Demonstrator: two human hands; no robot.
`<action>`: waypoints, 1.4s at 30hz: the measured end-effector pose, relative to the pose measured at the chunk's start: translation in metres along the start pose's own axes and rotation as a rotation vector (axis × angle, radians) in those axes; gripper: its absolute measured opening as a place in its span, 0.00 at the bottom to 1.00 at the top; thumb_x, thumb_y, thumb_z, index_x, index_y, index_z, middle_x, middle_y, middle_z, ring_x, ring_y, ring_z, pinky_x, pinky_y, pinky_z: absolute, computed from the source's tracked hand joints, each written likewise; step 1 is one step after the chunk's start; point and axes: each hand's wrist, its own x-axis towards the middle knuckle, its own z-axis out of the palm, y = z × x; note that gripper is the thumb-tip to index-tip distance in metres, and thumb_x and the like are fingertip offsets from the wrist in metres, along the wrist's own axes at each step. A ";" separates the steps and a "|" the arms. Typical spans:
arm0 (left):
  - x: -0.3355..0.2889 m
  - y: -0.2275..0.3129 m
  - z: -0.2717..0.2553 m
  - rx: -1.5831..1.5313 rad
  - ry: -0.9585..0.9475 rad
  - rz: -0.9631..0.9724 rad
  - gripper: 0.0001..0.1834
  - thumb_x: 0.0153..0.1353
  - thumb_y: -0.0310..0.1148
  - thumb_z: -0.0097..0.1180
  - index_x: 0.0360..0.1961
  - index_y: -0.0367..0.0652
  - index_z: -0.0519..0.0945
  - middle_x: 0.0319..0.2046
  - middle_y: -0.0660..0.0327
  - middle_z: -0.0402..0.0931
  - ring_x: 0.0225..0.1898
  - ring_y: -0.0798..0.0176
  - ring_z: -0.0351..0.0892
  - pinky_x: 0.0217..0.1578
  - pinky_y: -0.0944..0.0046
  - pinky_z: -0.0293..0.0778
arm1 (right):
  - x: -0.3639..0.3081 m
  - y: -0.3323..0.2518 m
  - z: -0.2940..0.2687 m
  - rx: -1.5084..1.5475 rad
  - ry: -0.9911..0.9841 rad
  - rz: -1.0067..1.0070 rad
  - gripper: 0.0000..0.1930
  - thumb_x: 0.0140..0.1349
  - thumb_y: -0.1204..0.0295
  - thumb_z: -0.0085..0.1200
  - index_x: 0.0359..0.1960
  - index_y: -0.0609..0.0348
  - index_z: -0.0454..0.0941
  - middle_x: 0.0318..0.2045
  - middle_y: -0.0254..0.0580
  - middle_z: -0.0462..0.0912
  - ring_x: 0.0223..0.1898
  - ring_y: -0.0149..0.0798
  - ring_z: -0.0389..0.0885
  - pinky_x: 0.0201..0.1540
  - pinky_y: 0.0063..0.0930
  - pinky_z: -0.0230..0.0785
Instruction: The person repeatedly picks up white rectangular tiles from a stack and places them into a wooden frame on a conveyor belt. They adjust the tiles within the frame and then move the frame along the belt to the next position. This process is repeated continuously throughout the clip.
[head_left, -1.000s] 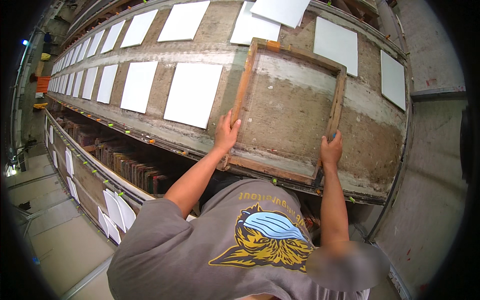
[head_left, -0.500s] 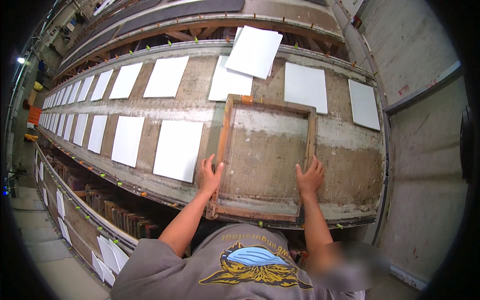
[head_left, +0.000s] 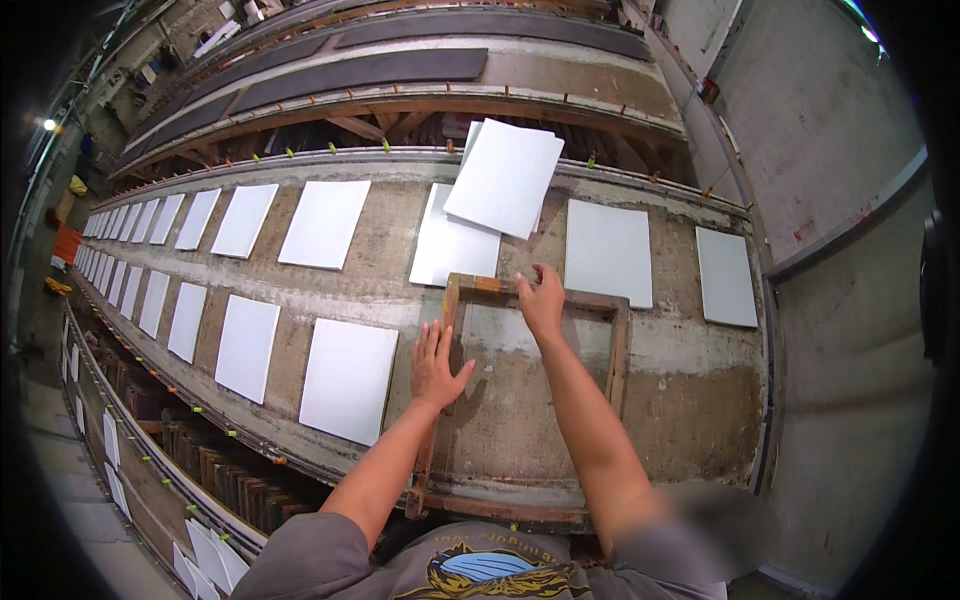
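Observation:
A rectangular wooden frame (head_left: 620, 355) lies on the long worn table before me, with an orange patch (head_left: 487, 285) on its far rail. My left hand (head_left: 437, 372) rests on the frame's left rail, open, fingers spread and pointing away from me. My right hand (head_left: 541, 302) reaches across the frame to its far rail, just right of the orange patch. Its fingers are slightly bent and apart, and nothing shows in them. Beyond that rail, a stack of white sheets (head_left: 505, 180) lies askew, partly over another white sheet (head_left: 440, 250).
White sheets (head_left: 347, 380) run in two rows leftward along the table (head_left: 690, 430). Two more sheets (head_left: 608, 250) lie right of the stack. Small coloured clips line the table edges. A grey wall (head_left: 850, 330) stands at the right; another long table (head_left: 560, 85) lies beyond.
My right hand has left the frame's right rail and moved up and left to the far rail. My left hand stays at the left rail, now more spread. The whole view has tilted upward.

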 end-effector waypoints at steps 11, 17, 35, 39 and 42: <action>0.003 0.006 -0.007 0.020 0.028 0.070 0.46 0.62 0.62 0.60 0.71 0.39 0.67 0.77 0.42 0.49 0.78 0.39 0.49 0.71 0.38 0.54 | 0.134 0.033 0.096 0.696 0.224 0.744 0.25 0.64 0.67 0.68 0.57 0.64 0.70 0.39 0.46 0.81 0.29 0.36 0.78 0.31 0.32 0.75; 0.004 0.010 -0.008 0.007 0.036 0.079 0.45 0.64 0.62 0.58 0.71 0.40 0.67 0.77 0.42 0.49 0.78 0.40 0.49 0.72 0.40 0.54 | 0.137 0.039 0.088 0.683 0.320 0.538 0.19 0.67 0.68 0.64 0.53 0.66 0.73 0.40 0.44 0.82 0.31 0.36 0.78 0.34 0.32 0.73; 0.006 -0.013 -0.003 -0.398 0.191 0.097 0.34 0.69 0.53 0.55 0.67 0.41 0.70 0.65 0.47 0.70 0.68 0.41 0.65 0.69 0.43 0.60 | 0.051 -0.036 -0.201 0.845 0.588 0.352 0.18 0.77 0.57 0.48 0.52 0.61 0.73 0.46 0.37 0.79 0.44 0.36 0.76 0.47 0.36 0.72; 0.014 -0.026 -0.017 -0.975 0.283 -0.106 0.27 0.70 0.50 0.55 0.63 0.43 0.77 0.55 0.51 0.80 0.60 0.48 0.76 0.66 0.49 0.64 | 0.017 -0.031 -0.237 0.435 0.206 0.046 0.17 0.76 0.59 0.51 0.44 0.63 0.79 0.38 0.35 0.80 0.40 0.33 0.74 0.44 0.31 0.70; 0.014 0.017 -0.091 -1.446 -0.071 -0.106 0.23 0.71 0.46 0.56 0.59 0.43 0.80 0.51 0.54 0.82 0.54 0.57 0.81 0.61 0.55 0.69 | -0.014 -0.044 -0.230 0.142 -0.083 -0.131 0.15 0.72 0.61 0.56 0.42 0.64 0.80 0.35 0.41 0.83 0.40 0.34 0.76 0.47 0.33 0.70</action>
